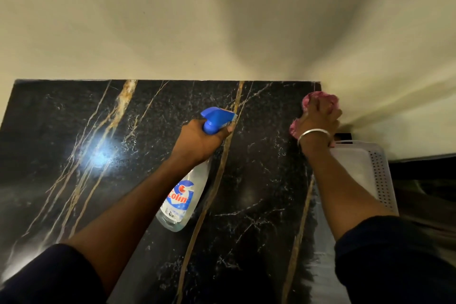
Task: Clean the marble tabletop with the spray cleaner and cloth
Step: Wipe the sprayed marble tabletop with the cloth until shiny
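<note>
A black marble tabletop [103, 111] with gold and white veins fills the lower frame. My left hand [197, 140] grips a clear spray cleaner bottle [181, 197] by its neck, just under the blue trigger head, which points toward the far wall. The bottle hangs tilted above the middle of the tabletop. My right hand [319, 118] is closed on a bunched pink cloth [318, 99] at the tabletop's far right corner, pressed near the wall. A silver bangle sits on that wrist.
A cream wall [172, 27] rises directly behind the tabletop. A white perforated plastic basket [380, 175] stands just off the tabletop's right edge. A bright light reflection shows on the marble at the left.
</note>
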`<control>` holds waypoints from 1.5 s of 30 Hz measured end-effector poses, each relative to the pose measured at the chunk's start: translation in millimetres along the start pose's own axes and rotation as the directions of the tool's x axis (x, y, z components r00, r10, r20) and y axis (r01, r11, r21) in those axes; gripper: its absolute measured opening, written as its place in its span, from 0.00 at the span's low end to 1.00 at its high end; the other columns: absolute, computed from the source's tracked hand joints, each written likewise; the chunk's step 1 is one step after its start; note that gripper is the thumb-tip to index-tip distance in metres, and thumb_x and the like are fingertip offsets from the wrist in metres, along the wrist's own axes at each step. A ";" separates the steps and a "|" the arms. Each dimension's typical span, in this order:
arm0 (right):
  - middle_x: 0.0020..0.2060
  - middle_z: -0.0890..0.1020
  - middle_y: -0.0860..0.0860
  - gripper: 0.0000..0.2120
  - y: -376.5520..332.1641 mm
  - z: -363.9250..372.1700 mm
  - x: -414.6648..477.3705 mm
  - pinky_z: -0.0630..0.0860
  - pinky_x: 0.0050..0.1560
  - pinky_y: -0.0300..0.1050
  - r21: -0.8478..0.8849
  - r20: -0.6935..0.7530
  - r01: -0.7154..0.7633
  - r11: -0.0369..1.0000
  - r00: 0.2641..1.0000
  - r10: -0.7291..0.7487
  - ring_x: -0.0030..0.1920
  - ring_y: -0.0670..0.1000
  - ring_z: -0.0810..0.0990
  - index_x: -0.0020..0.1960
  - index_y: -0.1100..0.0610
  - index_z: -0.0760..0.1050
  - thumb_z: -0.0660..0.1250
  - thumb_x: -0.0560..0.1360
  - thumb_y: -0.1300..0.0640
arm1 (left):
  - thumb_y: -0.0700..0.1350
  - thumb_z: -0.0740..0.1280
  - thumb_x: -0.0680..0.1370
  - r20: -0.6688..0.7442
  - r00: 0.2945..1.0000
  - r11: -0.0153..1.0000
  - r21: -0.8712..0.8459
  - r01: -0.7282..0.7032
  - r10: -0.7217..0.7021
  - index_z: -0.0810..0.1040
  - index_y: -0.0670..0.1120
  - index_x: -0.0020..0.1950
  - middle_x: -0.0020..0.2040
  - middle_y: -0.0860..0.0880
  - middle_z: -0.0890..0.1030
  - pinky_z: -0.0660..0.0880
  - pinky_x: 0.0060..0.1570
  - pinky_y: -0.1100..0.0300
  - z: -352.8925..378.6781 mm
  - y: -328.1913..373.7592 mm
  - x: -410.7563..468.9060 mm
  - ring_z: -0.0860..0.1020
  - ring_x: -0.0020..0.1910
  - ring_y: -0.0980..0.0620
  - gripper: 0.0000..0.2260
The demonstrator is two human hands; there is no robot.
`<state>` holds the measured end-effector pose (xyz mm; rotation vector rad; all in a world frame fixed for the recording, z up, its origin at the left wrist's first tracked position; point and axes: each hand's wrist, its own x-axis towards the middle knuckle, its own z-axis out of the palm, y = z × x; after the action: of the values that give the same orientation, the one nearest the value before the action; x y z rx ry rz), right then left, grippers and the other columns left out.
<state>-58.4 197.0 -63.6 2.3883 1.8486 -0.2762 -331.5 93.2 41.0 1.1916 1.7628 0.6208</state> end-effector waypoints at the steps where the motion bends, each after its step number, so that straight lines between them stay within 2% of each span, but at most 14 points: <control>1: 0.75 0.59 0.55 0.39 -8.8 0.6 -13.7 0.66 0.66 0.65 -0.011 0.024 0.058 0.998 0.998 -0.058 0.70 0.69 0.59 0.76 0.49 0.57 0.72 0.71 0.48 | 0.52 0.70 0.76 0.001 1.000 1.000 -0.003 0.002 -0.002 0.77 0.45 0.56 0.41 0.48 0.81 0.75 0.39 0.64 0.7 0.6 -3.1 0.79 0.39 0.54 0.15; 6: 0.76 0.58 0.50 0.34 -59.5 15.8 -82.7 0.66 0.67 0.62 0.022 0.057 0.401 0.916 0.914 -0.401 0.69 0.65 0.60 0.77 0.47 0.56 0.66 0.75 0.48 | 0.53 0.70 0.75 -0.014 1.000 1.000 0.025 0.002 -0.002 0.76 0.44 0.60 0.45 0.46 0.82 0.76 0.41 0.64 9.3 3.5 -17.2 0.81 0.43 0.52 0.19; 9: 0.76 0.59 0.48 0.32 -47.0 21.8 -88.7 0.67 0.66 0.60 0.001 0.059 0.495 0.869 0.868 -0.494 0.68 0.63 0.62 0.77 0.47 0.57 0.63 0.76 0.48 | 0.53 0.70 0.75 -0.023 1.000 0.999 0.054 0.008 -0.007 0.76 0.44 0.60 0.45 0.45 0.82 0.75 0.40 0.64 15.5 5.9 -25.7 0.80 0.42 0.51 0.19; 13: 0.73 0.64 0.52 0.38 20.8 16.1 -57.6 0.71 0.61 0.58 -0.043 0.012 0.344 0.938 0.939 -0.343 0.63 0.63 0.66 0.74 0.46 0.60 0.72 0.69 0.44 | 0.54 0.70 0.75 -0.013 1.000 0.998 0.068 -0.013 0.014 0.76 0.44 0.60 0.42 0.50 0.80 0.72 0.37 0.66 18.3 6.5 -35.9 0.78 0.39 0.55 0.18; 16: 0.72 0.65 0.54 0.30 60.0 7.3 -32.8 0.68 0.61 0.55 0.016 -0.021 0.196 0.980 0.980 -0.196 0.62 0.65 0.66 0.72 0.48 0.66 0.70 0.72 0.50 | 0.55 0.70 0.75 -0.017 1.000 0.997 0.081 -0.009 0.011 0.77 0.44 0.57 0.38 0.51 0.78 0.71 0.35 0.66 18.5 2.3 -43.7 0.77 0.36 0.56 0.18; 18: 0.72 0.64 0.55 0.26 61.1 4.2 -32.2 0.68 0.60 0.55 0.041 -0.023 0.109 0.993 0.994 -0.109 0.62 0.66 0.66 0.72 0.49 0.67 0.68 0.74 0.52 | 0.56 0.70 0.75 -0.019 1.000 0.997 0.078 -0.008 0.010 0.77 0.44 0.56 0.39 0.50 0.79 0.72 0.36 0.65 17.6 -0.7 -49.6 0.78 0.36 0.55 0.18; 21: 0.74 0.61 0.55 0.31 32.6 1.2 -56.3 0.67 0.64 0.61 0.063 0.009 0.071 0.996 0.997 -0.071 0.68 0.67 0.61 0.74 0.47 0.64 0.69 0.73 0.50 | 0.56 0.70 0.75 -0.018 1.000 0.996 0.084 -0.014 0.015 0.77 0.44 0.57 0.39 0.49 0.80 0.72 0.36 0.65 17.9 -3.3 -55.6 0.78 0.36 0.55 0.18; 24: 0.74 0.60 0.52 0.38 -15.4 2.3 -95.5 0.69 0.63 0.65 0.067 0.074 0.243 0.968 0.966 -0.248 0.69 0.65 0.60 0.74 0.44 0.60 0.73 0.69 0.45 | 0.55 0.70 0.75 -0.005 1.000 0.997 0.076 0.013 -0.013 0.77 0.44 0.57 0.36 0.52 0.78 0.70 0.33 0.66 20.1 -2.4 -58.3 0.76 0.33 0.56 0.18; 28: 0.71 0.67 0.53 0.24 -59.4 19.2 -136.4 0.72 0.59 0.57 0.016 0.005 0.553 0.833 0.833 -0.553 0.61 0.64 0.69 0.71 0.51 0.69 0.64 0.76 0.49 | 0.54 0.71 0.75 -0.011 1.000 0.996 0.083 0.013 -0.012 0.76 0.44 0.60 0.38 0.53 0.77 0.70 0.33 0.66 24.8 0.3 -60.3 0.77 0.35 0.57 0.19; 30: 0.72 0.66 0.53 0.26 -44.8 26.9 -130.9 0.72 0.59 0.56 -0.022 0.038 0.607 0.794 0.795 -0.606 0.61 0.64 0.69 0.73 0.51 0.67 0.62 0.76 0.47 | 0.53 0.70 0.75 -0.007 1.000 0.997 0.078 0.007 -0.006 0.76 0.44 0.62 0.38 0.53 0.77 0.70 0.34 0.67 25.0 1.3 -60.6 0.77 0.36 0.57 0.20; 33: 0.74 0.62 0.52 0.33 4.9 25.8 -104.9 0.69 0.59 0.56 -0.082 0.033 0.499 0.863 0.866 -0.498 0.65 0.62 0.67 0.75 0.48 0.62 0.59 0.72 0.41 | 0.53 0.70 0.75 -0.009 1.000 0.997 0.081 -0.013 0.013 0.76 0.43 0.59 0.36 0.53 0.77 0.69 0.34 0.66 22.3 0.8 -62.5 0.76 0.34 0.57 0.18; 36: 0.74 0.64 0.54 0.28 63.0 13.4 -80.1 0.68 0.62 0.56 0.018 -0.038 0.269 0.963 0.963 -0.268 0.65 0.66 0.66 0.73 0.49 0.66 0.66 0.74 0.50 | 0.54 0.70 0.75 -0.004 1.000 0.995 0.091 -0.030 0.031 0.77 0.43 0.58 0.35 0.54 0.76 0.68 0.33 0.67 20.5 -1.3 -65.5 0.75 0.33 0.57 0.18; 40: 0.74 0.64 0.54 0.25 76.1 12.0 -79.7 0.68 0.61 0.56 0.041 -0.067 0.091 0.995 0.994 -0.088 0.64 0.67 0.65 0.73 0.50 0.68 0.65 0.76 0.53 | 0.54 0.70 0.75 0.001 0.999 0.995 0.092 -0.032 0.032 0.76 0.44 0.60 0.37 0.53 0.77 0.70 0.34 0.66 19.3 -0.7 -67.3 0.76 0.35 0.57 0.19; 45: 0.74 0.62 0.51 0.35 13.7 17.5 -133.4 0.69 0.62 0.57 0.026 0.024 0.226 0.974 0.974 -0.227 0.66 0.63 0.64 0.75 0.44 0.61 0.70 0.71 0.46 | 0.55 0.70 0.75 -0.008 0.999 0.995 0.094 -0.039 0.039 0.77 0.44 0.58 0.35 0.53 0.77 0.69 0.33 0.67 21.9 -0.6 -74.1 0.76 0.32 0.57 0.19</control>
<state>-78.8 63.7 -53.2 2.1751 2.1182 -0.3499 -302.3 24.1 59.3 1.2917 1.7971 0.5727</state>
